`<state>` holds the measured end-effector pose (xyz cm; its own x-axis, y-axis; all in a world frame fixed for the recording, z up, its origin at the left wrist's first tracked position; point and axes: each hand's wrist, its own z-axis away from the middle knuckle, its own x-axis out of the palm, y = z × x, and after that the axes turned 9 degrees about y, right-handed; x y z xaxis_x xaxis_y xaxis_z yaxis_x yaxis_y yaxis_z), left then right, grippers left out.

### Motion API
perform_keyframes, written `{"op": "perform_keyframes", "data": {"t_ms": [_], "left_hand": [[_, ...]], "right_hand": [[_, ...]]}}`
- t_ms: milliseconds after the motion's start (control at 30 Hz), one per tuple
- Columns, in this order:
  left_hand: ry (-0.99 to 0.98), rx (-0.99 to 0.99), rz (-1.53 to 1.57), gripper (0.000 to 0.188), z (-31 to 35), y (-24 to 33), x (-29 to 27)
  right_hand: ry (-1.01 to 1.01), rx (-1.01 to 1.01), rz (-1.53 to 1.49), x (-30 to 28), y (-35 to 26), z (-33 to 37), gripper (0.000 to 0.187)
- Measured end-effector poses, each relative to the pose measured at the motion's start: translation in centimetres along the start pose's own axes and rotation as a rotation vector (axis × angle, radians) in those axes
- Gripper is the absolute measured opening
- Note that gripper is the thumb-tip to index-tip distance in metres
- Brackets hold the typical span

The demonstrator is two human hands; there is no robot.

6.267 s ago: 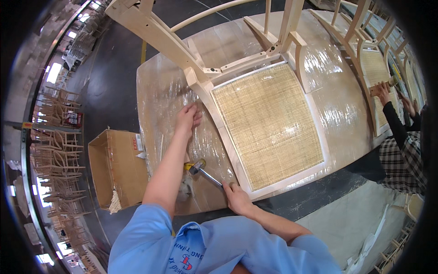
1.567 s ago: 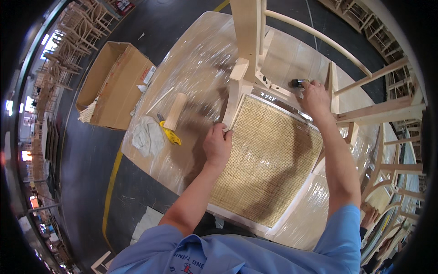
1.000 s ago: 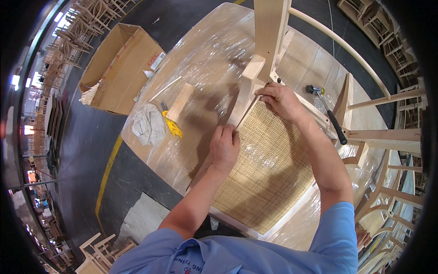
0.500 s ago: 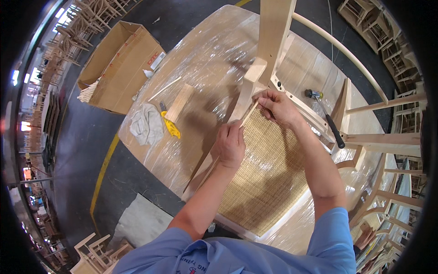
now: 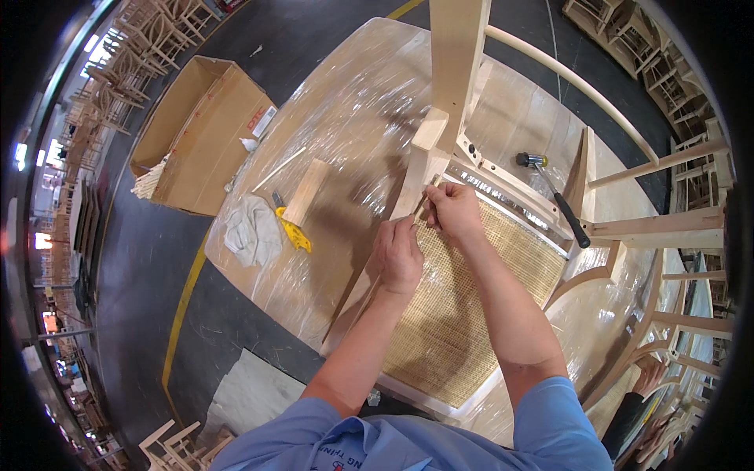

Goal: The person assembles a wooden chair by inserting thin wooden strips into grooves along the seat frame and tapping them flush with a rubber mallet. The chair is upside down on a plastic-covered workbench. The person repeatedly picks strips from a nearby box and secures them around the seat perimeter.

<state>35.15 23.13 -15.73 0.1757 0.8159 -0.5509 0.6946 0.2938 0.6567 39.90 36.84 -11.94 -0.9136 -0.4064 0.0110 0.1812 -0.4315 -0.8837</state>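
Observation:
A chair frame of pale wood (image 5: 454,59) lies on its side on the plastic-covered work surface, with a woven cane seat panel (image 5: 448,337) set in it. Along the panel's left edge runs a thin wooden strip (image 5: 422,206). My left hand (image 5: 398,253) is closed round this strip partway down the seat rail. Just above it, close to the corner by the upright leg, my right hand (image 5: 454,210) pinches the strip near its upper end. Fingers partly cover the strip, so its exact seating along the rail is hidden.
Right of the seat lies a black-handled mallet (image 5: 559,196). To the left are a grey cloth (image 5: 253,231), a yellow-handled saw (image 5: 294,230), a wood block (image 5: 307,192) and a loose stick (image 5: 280,169). A cardboard box (image 5: 208,133) stands beyond. Another person's hand (image 5: 649,375) shows at lower right.
My right hand has moved down and left along the strip, nearer to my left hand, and its grip has drawn tighter. The left hand stays about where it was.

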Motion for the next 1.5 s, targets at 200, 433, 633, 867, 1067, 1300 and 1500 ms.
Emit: {"op": "perform_keyframes", "data": {"t_ms": [200, 433, 633, 867, 1067, 1300, 1500], "left_hand": [[-0.003, -0.008, 0.02, 0.019, 0.0, 0.2, 0.1], [-0.018, -0.009, -0.005, 0.019, 0.0, -0.1, 0.1], [-0.01, -0.011, 0.015, 0.019, 0.0, -0.3, -0.2], [-0.027, -0.104, 0.022, 0.021, 0.4, 0.2, -0.2], [-0.122, 0.048, -0.08, 0.034, 0.0, 0.3, -1.9], [-0.263, 0.082, -0.225, 0.044, 0.1, 0.2, -2.4], [-0.324, 0.126, -0.317, 0.047, -0.2, -0.3, -2.5]], "right_hand": [[0.071, -0.061, 0.172, 0.2, 0.5, -0.6, 0.03], [0.115, -0.083, 0.234, 0.8, 0.0, -0.3, 0.031], [0.289, -0.348, 0.182, 0.8, 1.4, 2.1, 0.022], [0.411, -0.594, 0.119, 1.3, 3.5, 2.0, 0.023], [0.381, -0.545, 0.206, 1.5, 3.5, 2.2, 0.016], [0.441, -0.74, 0.42, 1.4, 3.8, 3.0, 0.02], [0.374, -0.669, 0.498, 1.3, 3.9, 3.5, 0.023]]}}
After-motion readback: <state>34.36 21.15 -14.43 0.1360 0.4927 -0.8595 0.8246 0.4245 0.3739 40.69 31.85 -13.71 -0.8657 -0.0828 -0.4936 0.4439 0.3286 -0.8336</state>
